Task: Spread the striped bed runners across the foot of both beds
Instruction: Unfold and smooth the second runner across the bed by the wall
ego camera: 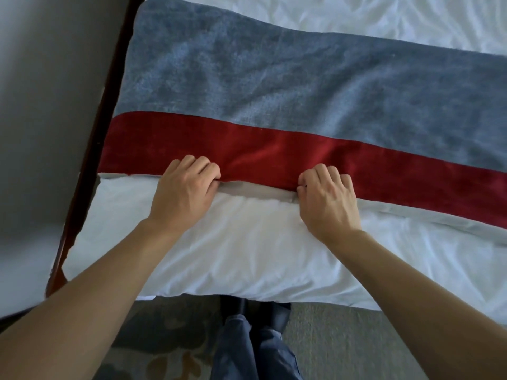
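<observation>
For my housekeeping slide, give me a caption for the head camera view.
Left hand and right hand grip the red-striped bed runner's near edge on the white bed.

One striped bed runner, with one blue-grey band and one red band, is seen on one white-sheeted bed, and two hands, left hand and right hand, are counted.

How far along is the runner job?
Done: the striped runner already lies across this bed. In hand: left hand and right hand grip its near red edge, apparently adjusting it. Left: a second bed isn't in view, so its state is unknown.
</observation>
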`<state>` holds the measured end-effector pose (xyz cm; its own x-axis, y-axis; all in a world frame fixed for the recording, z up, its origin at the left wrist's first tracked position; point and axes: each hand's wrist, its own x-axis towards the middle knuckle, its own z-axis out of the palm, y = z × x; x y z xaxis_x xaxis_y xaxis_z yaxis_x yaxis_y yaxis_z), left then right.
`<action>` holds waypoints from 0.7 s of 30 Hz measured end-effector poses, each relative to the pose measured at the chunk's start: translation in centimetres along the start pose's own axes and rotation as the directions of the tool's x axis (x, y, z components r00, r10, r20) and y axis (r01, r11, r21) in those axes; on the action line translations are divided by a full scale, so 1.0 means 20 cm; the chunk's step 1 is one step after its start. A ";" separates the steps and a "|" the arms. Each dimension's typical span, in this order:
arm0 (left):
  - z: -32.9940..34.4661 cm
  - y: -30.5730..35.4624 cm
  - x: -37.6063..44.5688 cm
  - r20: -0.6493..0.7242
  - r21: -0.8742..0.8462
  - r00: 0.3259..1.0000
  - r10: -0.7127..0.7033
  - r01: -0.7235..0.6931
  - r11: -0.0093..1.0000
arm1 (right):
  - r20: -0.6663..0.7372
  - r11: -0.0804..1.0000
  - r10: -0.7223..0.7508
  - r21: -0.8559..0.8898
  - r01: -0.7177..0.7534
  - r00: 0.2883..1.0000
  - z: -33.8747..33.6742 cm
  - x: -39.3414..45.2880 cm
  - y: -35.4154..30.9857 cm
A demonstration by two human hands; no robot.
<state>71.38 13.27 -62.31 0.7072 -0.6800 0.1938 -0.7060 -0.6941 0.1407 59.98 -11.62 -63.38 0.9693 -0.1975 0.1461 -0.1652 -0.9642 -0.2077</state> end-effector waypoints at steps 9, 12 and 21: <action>0.06 0.16 0.10 -0.020 -0.023 0.999 0.034 -0.035 0.999 | -0.039 0.994 0.102 -0.043 -0.104 0.994 -0.08 -0.16 0.22; 0.09 0.22 0.16 0.005 -0.048 0.998 0.064 -0.064 0.997 | -0.063 0.992 0.117 -0.047 -0.120 0.991 -0.10 -0.15 0.28; 0.07 0.22 0.05 0.024 -0.113 0.997 0.071 -0.068 0.991 | -0.081 0.999 0.053 0.001 -0.053 0.995 -0.12 -0.22 0.29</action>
<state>69.00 9.30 -62.79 0.6558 -0.7330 0.1803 -0.7523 -0.6149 0.2365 54.25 -16.67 -62.98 0.9413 -0.2622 0.2126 -0.2163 -0.9521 -0.2163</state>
